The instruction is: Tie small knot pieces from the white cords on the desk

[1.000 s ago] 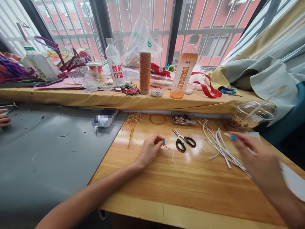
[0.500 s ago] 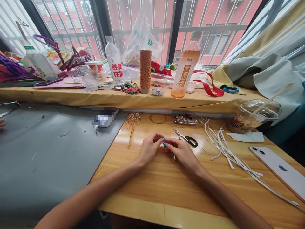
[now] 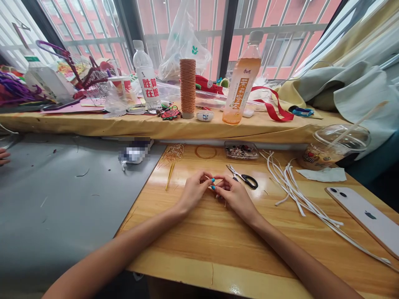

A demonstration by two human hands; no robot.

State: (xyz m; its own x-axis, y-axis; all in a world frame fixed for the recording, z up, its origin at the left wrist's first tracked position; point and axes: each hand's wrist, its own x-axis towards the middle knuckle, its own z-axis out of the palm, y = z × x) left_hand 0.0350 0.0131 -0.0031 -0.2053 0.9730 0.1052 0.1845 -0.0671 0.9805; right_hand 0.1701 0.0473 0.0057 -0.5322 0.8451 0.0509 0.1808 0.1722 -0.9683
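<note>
Head view: both hands rest on the wooden table (image 3: pixel 218 245), fingertips meeting. Left hand (image 3: pixel 193 192) and right hand (image 3: pixel 234 195) have their fingers pinched together on a small pale strand piece (image 3: pixel 214 185), mostly hidden between the blue-painted nails; its exact shape cannot be told. Just beyond the right fingertips lie black-handled scissors (image 3: pixel 245 177). White strips (image 3: pixel 293 191) spread well to the right of the right hand, and gold tweezers (image 3: pixel 170 174) lie beyond the left fingers.
</note>
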